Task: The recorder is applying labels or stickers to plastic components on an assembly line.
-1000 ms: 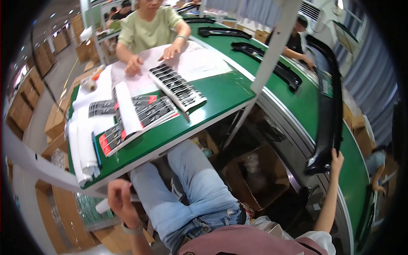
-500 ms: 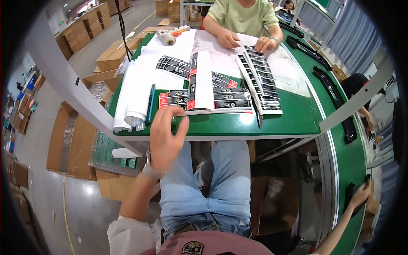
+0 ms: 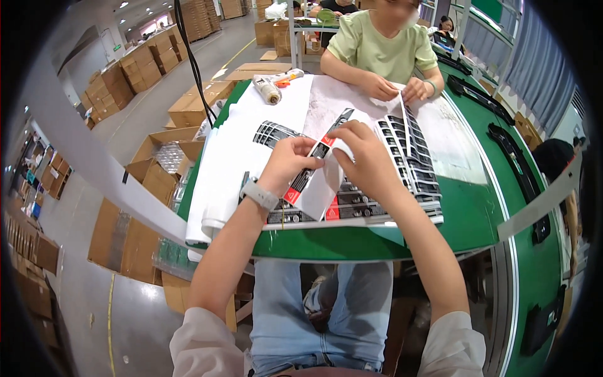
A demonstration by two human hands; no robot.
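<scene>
A white-backed label sheet [image 3: 322, 196] with a black and red printed strip is lifted at a slant above the table. My left hand [image 3: 287, 164] pinches its left edge between thumb and fingers; a watch sits on that wrist. My right hand [image 3: 369, 160] has curled fingers at the strip's upper part, closed on the sheet. Beneath lie more black and red label sheets [image 3: 361, 210], partly hidden by my hands. To the right is another stack of black label sheets [image 3: 426, 166]. Across the table, a co-worker's hands [image 3: 399, 90] hold the far end of a label sheet there.
White paper covers much of the green table [image 3: 301, 242]. A wrapped roll [image 3: 268, 92] and an orange-handled tool [image 3: 290, 75] lie at the back left. Dark long plastic parts [image 3: 512, 154] line the green bench at right. Cardboard boxes [image 3: 113, 235] stand left, beside the white frame post [image 3: 94, 151].
My right hand has come into view, and both hands have moved up onto the label sheet, which is now lifted and tilted. The view has shifted, showing more of the far side.
</scene>
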